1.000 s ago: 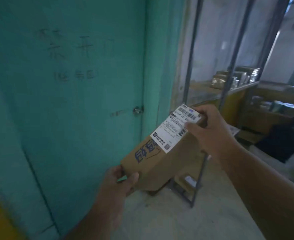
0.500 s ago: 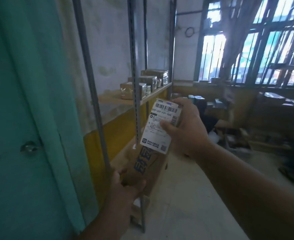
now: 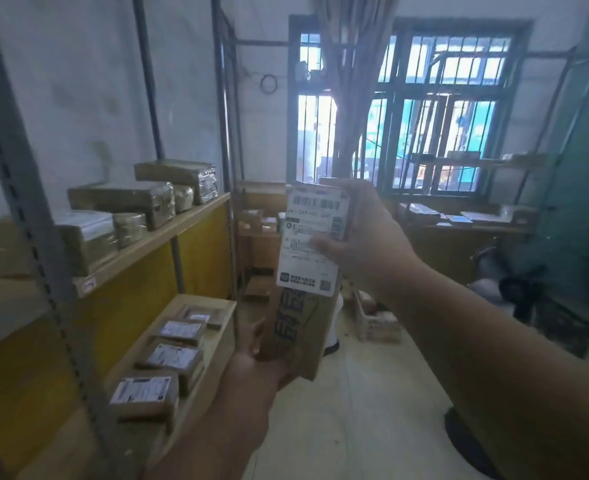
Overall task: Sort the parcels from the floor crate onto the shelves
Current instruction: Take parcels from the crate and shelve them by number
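Head view: both hands are up on one long brown cardboard parcel [image 3: 303,327], held nearly upright in the middle of the frame, in the air just right of the shelving. The left hand [image 3: 261,367] cups the bottom end, fingers curled round the lower corner; the right hand [image 3: 365,233] grips the top end, thumb pressed flat across the white shipping label [image 3: 312,237] and the other fingers wrapped behind the box. That label is smooth and rectangular, with a barcode at the top and small printed blocks below, and blue printed characters run down the plain cardboard face beneath it. On the left stands a metal rack with slotted grey uprights [image 3: 26,202] and pale wooden boards. The upper shelf [image 3: 154,237] carries several boxy parcels [image 3: 126,202] wrapped in glossy, crinkled clear tape, stacked close together. The lower shelf [image 3: 216,341] holds a row of flat brown cartons [image 3: 171,358], each lying label-up, one behind another. Behind the rack the wall is white above and yellow below. Farther back, a barred window [image 3: 442,116] glows bright, and a low bench beneath it carries more packets, too blurred to make out. A light-coloured crate [image 3: 376,323] sits on the pale floor past the held parcel, its contents indistinct.
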Available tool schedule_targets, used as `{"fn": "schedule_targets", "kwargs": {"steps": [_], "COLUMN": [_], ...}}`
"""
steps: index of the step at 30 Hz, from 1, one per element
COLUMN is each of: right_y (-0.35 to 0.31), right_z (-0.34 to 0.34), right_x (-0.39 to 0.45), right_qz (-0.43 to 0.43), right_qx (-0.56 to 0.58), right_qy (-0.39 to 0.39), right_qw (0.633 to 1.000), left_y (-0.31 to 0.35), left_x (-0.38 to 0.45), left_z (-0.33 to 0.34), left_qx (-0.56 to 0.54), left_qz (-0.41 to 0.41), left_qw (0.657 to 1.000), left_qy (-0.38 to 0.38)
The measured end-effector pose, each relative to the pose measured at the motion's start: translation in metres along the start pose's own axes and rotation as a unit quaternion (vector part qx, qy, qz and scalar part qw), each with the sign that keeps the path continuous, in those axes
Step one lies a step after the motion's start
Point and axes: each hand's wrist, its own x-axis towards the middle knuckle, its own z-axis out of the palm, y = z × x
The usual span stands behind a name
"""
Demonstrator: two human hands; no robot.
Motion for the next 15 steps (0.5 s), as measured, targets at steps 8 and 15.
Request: {"fn": "schedule_targets", "kwargs": {"steps": [8,15], "right_y": [0.044,0.092], "right_z": [0.015,0.093], "right_x": [0.147,0.231], "right_qz": [-0.058,-0.063], "right_qx": [0.017,0.072], "right_qy": [-0.083,-0.159], "right_qw": [0.995,0.983], "left_y": [0.014,0.009], "left_x": [0.131,0.218], "left_z": [0.035,0.006], "left_qx": [-0.002,0.023], "left_qz": [0.048,0.046], "left_qw": [0.997,0.991], "left_qy": [0.054,0.123]}}
